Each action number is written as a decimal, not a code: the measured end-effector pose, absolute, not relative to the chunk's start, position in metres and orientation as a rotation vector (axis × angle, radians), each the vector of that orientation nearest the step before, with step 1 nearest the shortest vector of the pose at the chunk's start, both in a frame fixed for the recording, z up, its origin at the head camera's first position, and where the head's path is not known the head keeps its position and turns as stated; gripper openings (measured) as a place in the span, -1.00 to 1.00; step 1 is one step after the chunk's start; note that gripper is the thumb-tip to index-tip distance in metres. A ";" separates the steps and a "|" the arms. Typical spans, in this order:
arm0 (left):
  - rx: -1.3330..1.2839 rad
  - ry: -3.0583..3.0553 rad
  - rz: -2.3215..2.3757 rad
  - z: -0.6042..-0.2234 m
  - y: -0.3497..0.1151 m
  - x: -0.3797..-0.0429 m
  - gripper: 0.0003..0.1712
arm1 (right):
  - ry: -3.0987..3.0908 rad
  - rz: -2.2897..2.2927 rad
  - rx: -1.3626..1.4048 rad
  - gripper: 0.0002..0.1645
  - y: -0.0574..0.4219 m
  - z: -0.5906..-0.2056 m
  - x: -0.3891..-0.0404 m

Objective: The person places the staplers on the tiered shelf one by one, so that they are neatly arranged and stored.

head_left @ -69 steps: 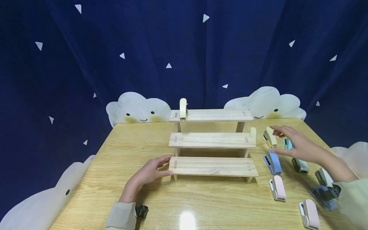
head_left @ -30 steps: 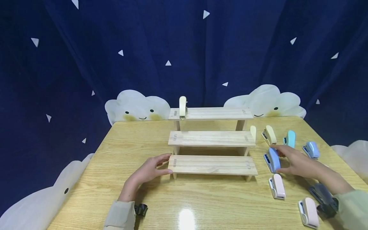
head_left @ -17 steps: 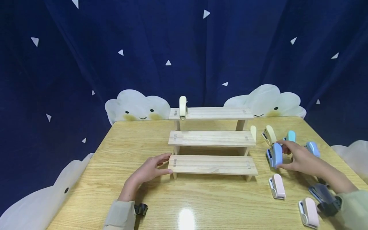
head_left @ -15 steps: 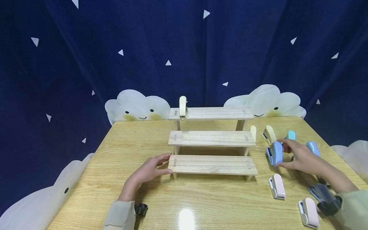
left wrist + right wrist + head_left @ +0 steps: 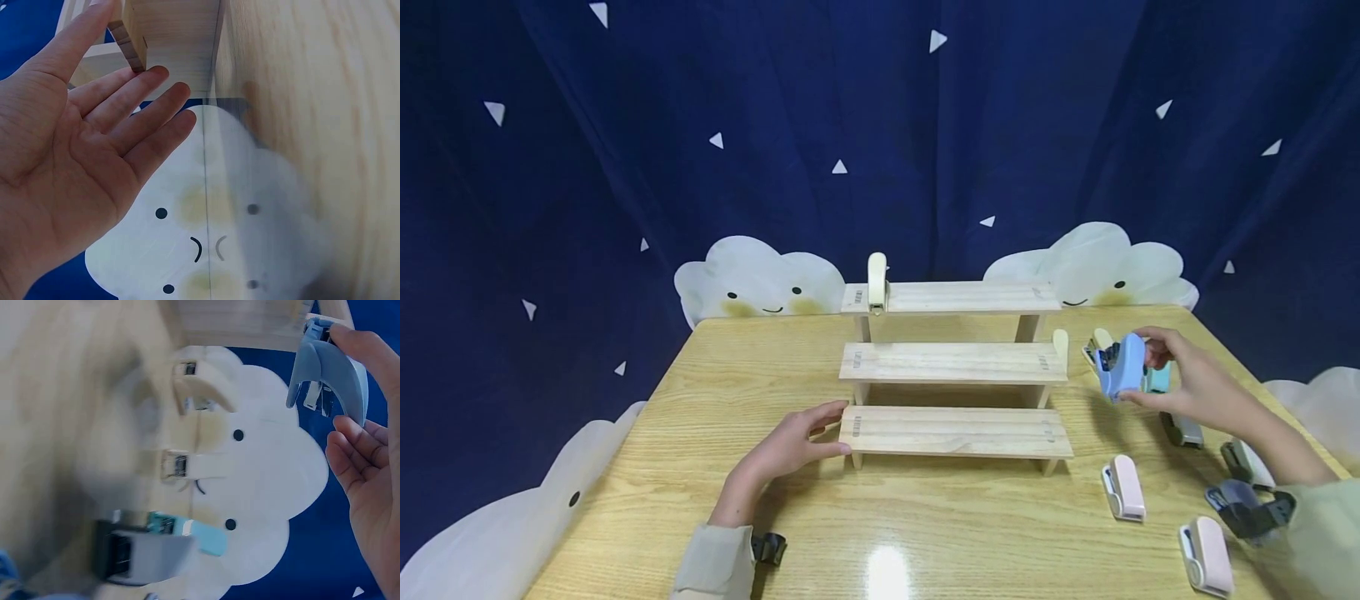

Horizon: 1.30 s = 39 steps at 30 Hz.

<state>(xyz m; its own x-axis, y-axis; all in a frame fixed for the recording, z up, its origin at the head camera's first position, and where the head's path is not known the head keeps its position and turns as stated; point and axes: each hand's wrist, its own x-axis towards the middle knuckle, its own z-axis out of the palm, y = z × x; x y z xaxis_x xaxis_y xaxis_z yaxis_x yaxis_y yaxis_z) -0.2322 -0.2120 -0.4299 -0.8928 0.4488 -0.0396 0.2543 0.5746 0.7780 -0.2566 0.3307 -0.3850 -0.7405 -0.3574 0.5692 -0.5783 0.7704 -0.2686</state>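
Note:
My right hand (image 5: pixel 1187 379) pinches a blue stapler (image 5: pixel 1127 367) between thumb and fingertips, lifted over the right part of the table. The right wrist view shows the same blue stapler (image 5: pixel 331 369) with its end between thumb and fingers. My left hand (image 5: pixel 793 446) touches the left end of the lowest board of a three-step wooden rack (image 5: pixel 955 432), fingers straight and spread. In the left wrist view the left hand (image 5: pixel 94 137) has its fingertips at the board's end (image 5: pixel 128 37). A cream stapler (image 5: pixel 877 283) stands on the top step, at its left end.
Right of the rack sit a yellow stapler (image 5: pixel 1101 340), partly hidden, a teal stapler (image 5: pixel 1159 377) and a grey stapler (image 5: pixel 1182 429). Pink staplers (image 5: pixel 1126 487) lie nearer the front. Another cream stapler (image 5: pixel 1061 350) stands behind the middle step's right end. A dark blue curtain (image 5: pixel 880 125) hangs behind.
The right hand came down from near the yellow stapler, took hold of the blue stapler, and raised it off the table, tilting it. The left hand stayed at the rack.

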 end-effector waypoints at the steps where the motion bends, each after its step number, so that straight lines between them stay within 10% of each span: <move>1: 0.591 2.577 1.218 -0.430 -0.212 -0.232 -0.13 | -2.454 0.604 0.708 0.08 0.330 -0.382 -0.258; 39: 0.586 2.587 1.226 -0.428 -0.210 -0.230 -0.14 | -2.317 0.724 0.942 0.01 0.204 -0.296 -0.320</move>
<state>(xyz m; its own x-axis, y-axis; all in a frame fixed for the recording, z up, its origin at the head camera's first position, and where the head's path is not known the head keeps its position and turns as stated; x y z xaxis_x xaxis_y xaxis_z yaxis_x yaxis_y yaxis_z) -0.2303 -0.2100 -0.4277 -0.8967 0.4419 -0.0263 0.2594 0.5726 0.7777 -0.3205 0.2041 -0.2962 -0.6157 -0.4560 0.6426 -0.7409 0.6128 -0.2749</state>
